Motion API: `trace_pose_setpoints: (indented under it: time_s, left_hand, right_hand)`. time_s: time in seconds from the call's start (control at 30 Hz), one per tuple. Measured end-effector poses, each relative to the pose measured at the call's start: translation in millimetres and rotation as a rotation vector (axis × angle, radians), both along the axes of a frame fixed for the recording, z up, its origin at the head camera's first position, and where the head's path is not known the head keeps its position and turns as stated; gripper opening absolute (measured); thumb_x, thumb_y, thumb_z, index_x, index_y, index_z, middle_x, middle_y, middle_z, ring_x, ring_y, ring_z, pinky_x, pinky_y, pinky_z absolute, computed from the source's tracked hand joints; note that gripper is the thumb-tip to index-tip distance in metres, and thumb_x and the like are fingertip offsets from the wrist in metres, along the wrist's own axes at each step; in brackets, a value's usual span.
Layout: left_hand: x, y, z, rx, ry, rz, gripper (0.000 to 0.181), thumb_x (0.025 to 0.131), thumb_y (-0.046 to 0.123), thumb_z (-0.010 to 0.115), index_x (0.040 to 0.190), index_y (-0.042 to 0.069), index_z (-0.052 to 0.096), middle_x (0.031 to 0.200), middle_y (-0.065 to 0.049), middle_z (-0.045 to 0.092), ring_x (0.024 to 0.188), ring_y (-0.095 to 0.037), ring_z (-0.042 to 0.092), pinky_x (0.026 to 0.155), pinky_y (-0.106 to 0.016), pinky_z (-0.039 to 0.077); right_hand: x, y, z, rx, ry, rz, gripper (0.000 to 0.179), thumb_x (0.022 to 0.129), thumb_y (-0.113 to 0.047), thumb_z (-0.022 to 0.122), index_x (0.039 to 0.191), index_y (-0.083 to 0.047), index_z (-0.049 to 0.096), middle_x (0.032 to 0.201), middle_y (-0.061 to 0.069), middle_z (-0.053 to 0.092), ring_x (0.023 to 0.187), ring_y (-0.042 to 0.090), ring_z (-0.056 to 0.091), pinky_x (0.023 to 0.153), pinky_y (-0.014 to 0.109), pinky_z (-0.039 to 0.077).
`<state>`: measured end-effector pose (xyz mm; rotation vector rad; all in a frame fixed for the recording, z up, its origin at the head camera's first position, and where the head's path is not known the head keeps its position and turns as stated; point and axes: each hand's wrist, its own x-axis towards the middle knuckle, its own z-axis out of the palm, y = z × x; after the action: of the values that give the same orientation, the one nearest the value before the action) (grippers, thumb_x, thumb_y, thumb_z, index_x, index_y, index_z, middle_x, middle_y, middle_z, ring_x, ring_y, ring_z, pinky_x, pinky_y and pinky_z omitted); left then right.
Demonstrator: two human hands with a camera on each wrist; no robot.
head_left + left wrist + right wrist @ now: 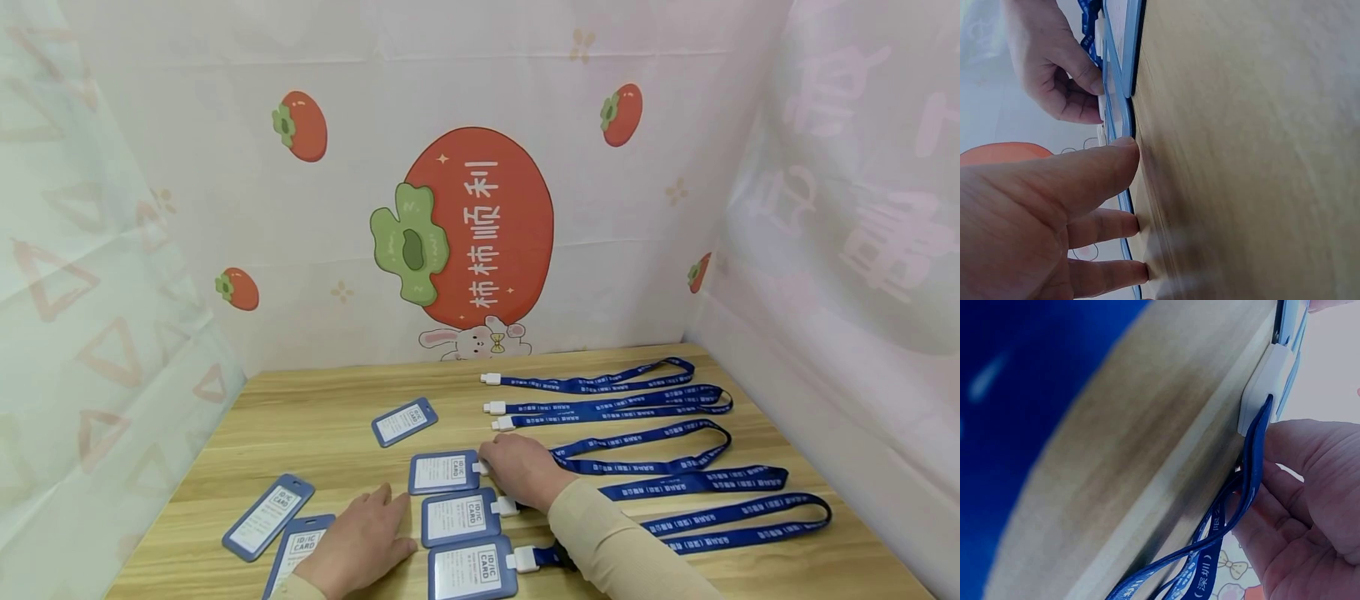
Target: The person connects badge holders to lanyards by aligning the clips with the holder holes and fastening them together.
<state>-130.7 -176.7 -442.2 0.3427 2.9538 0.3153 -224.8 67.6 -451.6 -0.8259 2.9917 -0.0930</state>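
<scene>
A blue-framed badge [444, 472] lies just left of the right hand [528, 471], whose thumb and fingers pinch the white clip [482, 468] at its end, with two clipped badges [461, 518] on that hand's near side. Left of these, the left hand [362, 537] sits low at the tabletop [315, 408], fingers loosely spread, with two more badges [268, 517] to its left and another badge [405, 422] beyond it. Blue lanyards [697, 482] stretch out right of the right hand and past its far side.

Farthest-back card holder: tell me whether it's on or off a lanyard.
Off: the card holder lies on the table, touching nothing else, with no clip attached.
</scene>
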Motion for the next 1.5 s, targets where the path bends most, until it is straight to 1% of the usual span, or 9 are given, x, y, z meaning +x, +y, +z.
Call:
trace_pose_setpoints:
  time_s: [0.4, 0.57, 0.67, 0.77, 0.8, 0.87, 0.97, 1.0, 1.5]
  left_hand:
    - [1.2, 1.0, 0.0, -0.001, 0.001, -0.004, 0.063, 0.090, 0.040, 0.080, 0.135, -0.001, 0.064, 0.143, -0.034, 0.055, 0.129, -0.053, 0.057, 0.108, -0.065, 0.047]
    - [2.8, 3.5, 2.7, 0.017, 0.035, -0.062, 0.060, 0.089, 0.039, 0.081, 0.131, -0.001, 0.066, 0.136, -0.031, 0.061, 0.116, -0.047, 0.065, 0.100, -0.062, 0.054]
    - [2.1, 5.6, 4.0, 0.012, 0.035, -0.091, 0.058, 0.089, 0.040, 0.080, 0.130, 0.001, 0.066, 0.123, -0.021, 0.066, 0.098, -0.032, 0.067, 0.089, -0.054, 0.059]
    - [0.3, 7.3, 4.4, 0.004, 0.030, -0.101, 0.055, 0.090, 0.040, 0.080, 0.128, 0.002, 0.067, 0.117, -0.015, 0.067, 0.089, -0.025, 0.063, 0.084, -0.051, 0.059]
    - [-0.1, 7.5, 4.6, 0.006, 0.028, -0.100, 0.055, 0.090, 0.039, 0.080, 0.129, 0.002, 0.067, 0.118, -0.015, 0.067, 0.090, -0.026, 0.064, 0.085, -0.051, 0.059]
    - [-0.9, 7.4, 5.2, 0.010, 0.020, -0.093, 0.057, 0.091, 0.039, 0.080, 0.130, 0.001, 0.066, 0.127, -0.022, 0.067, 0.103, -0.033, 0.069, 0.093, -0.055, 0.058]
    - [-1.8, 6.9, 6.4, 0.019, 0.006, -0.080, 0.060, 0.092, 0.038, 0.079, 0.134, -0.002, 0.064, 0.139, -0.029, 0.062, 0.122, -0.045, 0.065, 0.102, -0.060, 0.054]
    - [-2.2, 6.9, 6.7, 0.019, 0.002, -0.077, 0.061, 0.092, 0.038, 0.079, 0.135, -0.002, 0.063, 0.140, -0.030, 0.061, 0.124, -0.046, 0.063, 0.103, -0.061, 0.053]
    - [-12.1, 12.3, 7.6, -0.009, -0.020, -0.049, 0.063, 0.092, 0.038, 0.079, 0.137, -0.004, 0.063, 0.138, -0.026, 0.064, 0.122, -0.045, 0.065, 0.102, -0.061, 0.054]
  right_hand:
    - [-0.3, 0.1, -0.8, -0.002, -0.002, -0.002, 0.023, 0.104, -0.030, 0.066, 0.124, -0.021, 0.072, 0.107, -0.002, 0.073, 0.087, 0.010, 0.063, 0.088, 0.031, 0.061]
    - [-1.0, 0.0, 0.0, 0.002, -0.004, -0.006, 0.024, 0.104, -0.030, 0.067, 0.126, -0.021, 0.072, 0.109, -0.002, 0.073, 0.090, 0.011, 0.064, 0.090, 0.031, 0.061]
    - [-1.1, -0.1, 0.1, -0.002, -0.004, -0.005, 0.024, 0.104, -0.030, 0.067, 0.125, -0.022, 0.072, 0.109, -0.003, 0.073, 0.090, 0.010, 0.064, 0.090, 0.031, 0.061]
    - [-0.6, -0.1, 0.0, -0.005, 0.000, 0.000, 0.024, 0.104, -0.030, 0.067, 0.125, -0.021, 0.072, 0.109, -0.003, 0.073, 0.090, 0.010, 0.064, 0.089, 0.031, 0.061]
    - [-0.5, 0.0, 0.2, -0.006, 0.000, 0.000, 0.024, 0.104, -0.030, 0.067, 0.125, -0.021, 0.072, 0.109, -0.003, 0.073, 0.090, 0.010, 0.065, 0.089, 0.031, 0.061]
    - [-0.5, 0.2, 0.0, -0.007, 0.002, 0.001, 0.023, 0.104, -0.030, 0.066, 0.125, -0.021, 0.072, 0.109, -0.003, 0.073, 0.091, 0.010, 0.065, 0.089, 0.031, 0.061]
    - [-0.8, 0.6, -0.7, -0.006, 0.001, 0.001, 0.023, 0.104, -0.030, 0.066, 0.125, -0.021, 0.072, 0.109, -0.003, 0.073, 0.091, 0.010, 0.065, 0.090, 0.031, 0.061]
    - [-1.0, 0.6, -1.1, -0.005, 0.002, 0.002, 0.023, 0.104, -0.030, 0.066, 0.125, -0.021, 0.072, 0.109, -0.003, 0.073, 0.090, 0.010, 0.065, 0.089, 0.031, 0.061]
    - [-1.7, 0.9, -3.0, -0.013, -0.002, 0.000, 0.022, 0.104, -0.029, 0.067, 0.124, -0.022, 0.072, 0.107, -0.003, 0.073, 0.088, 0.010, 0.063, 0.089, 0.030, 0.061]
